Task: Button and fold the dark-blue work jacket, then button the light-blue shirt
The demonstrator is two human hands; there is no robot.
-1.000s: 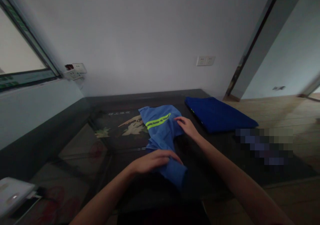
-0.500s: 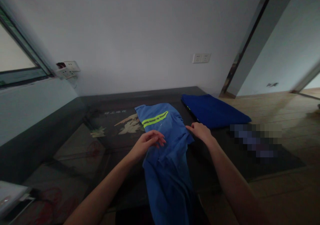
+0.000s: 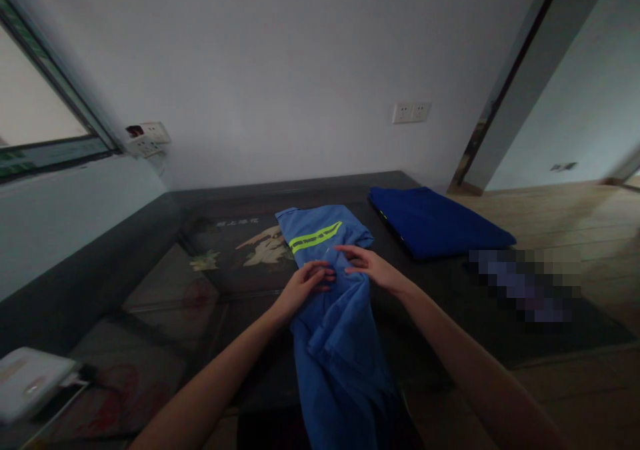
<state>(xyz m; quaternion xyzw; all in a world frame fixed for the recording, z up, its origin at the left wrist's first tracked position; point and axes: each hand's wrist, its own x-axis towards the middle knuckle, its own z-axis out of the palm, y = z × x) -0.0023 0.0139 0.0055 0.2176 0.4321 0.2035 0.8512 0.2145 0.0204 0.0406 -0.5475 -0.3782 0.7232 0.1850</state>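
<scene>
A light-blue work garment (image 3: 345, 330) with a yellow-green and grey reflective stripe (image 3: 316, 238) lies lengthwise on the dark table, its near end hanging over the front edge. My right hand (image 3: 367, 267) grips the garment's right side, which is folded inward over the middle. My left hand (image 3: 313, 278) rests on the left side of the cloth, fingers loosely bent and apart. Both hands are close together, just below the stripe. Whether the garment is a jacket or trousers I cannot tell.
A darker blue folded garment (image 3: 440, 223) lies on the table's right. A white device (image 3: 35, 380) with a cable sits at the near left. The dark glossy tabletop (image 3: 240, 200) meets the wall, which holds sockets (image 3: 411, 112). A blurred patch covers something at the right.
My right hand has moved left from beyond the garment's right edge, bringing that edge inward over the middle. My left hand has stayed on the cloth. The view has shifted slightly.
</scene>
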